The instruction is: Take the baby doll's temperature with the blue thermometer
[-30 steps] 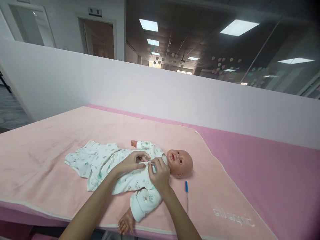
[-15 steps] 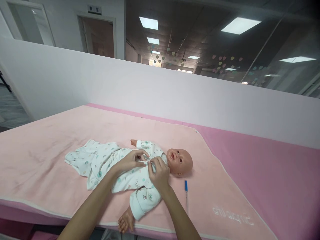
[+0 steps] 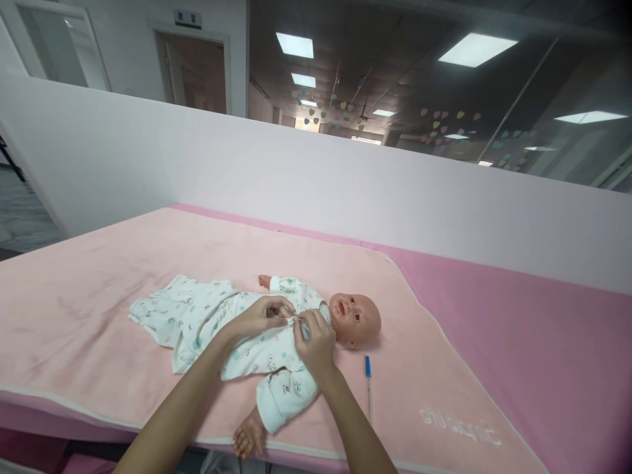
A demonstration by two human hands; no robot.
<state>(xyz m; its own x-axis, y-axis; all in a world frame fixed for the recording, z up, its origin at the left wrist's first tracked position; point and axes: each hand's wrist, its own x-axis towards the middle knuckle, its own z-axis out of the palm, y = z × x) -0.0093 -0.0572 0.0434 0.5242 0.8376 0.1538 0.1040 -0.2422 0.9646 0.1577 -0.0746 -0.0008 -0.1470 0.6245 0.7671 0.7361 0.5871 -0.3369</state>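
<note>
A baby doll (image 3: 356, 320) lies on its back, head to the right, dressed in a white printed baby outfit (image 3: 257, 357). Over its chest, my left hand (image 3: 263, 316) pinches the front of the outfit between thumb and fingers. My right hand (image 3: 316, 339) meets it just below the doll's neck, its fingertips closed on a small bit of the white fabric or a tie; the exact piece is too small to make out. One doll hand (image 3: 249, 434) sticks out of the near sleeve, by the bed's front edge. The legs of the outfit stretch flat to the left.
Beneath the doll spreads a light pink blanket (image 3: 444, 388) over a darker pink surface (image 3: 553, 336). A pen with a blue cap (image 3: 368, 382) lies right of my right forearm. Behind stands a white low wall (image 3: 316, 178) with dark glass above it.
Both hands stay at the doll's chest, with only a very slight shift of the fingers. The doll and the pen have not moved.
</note>
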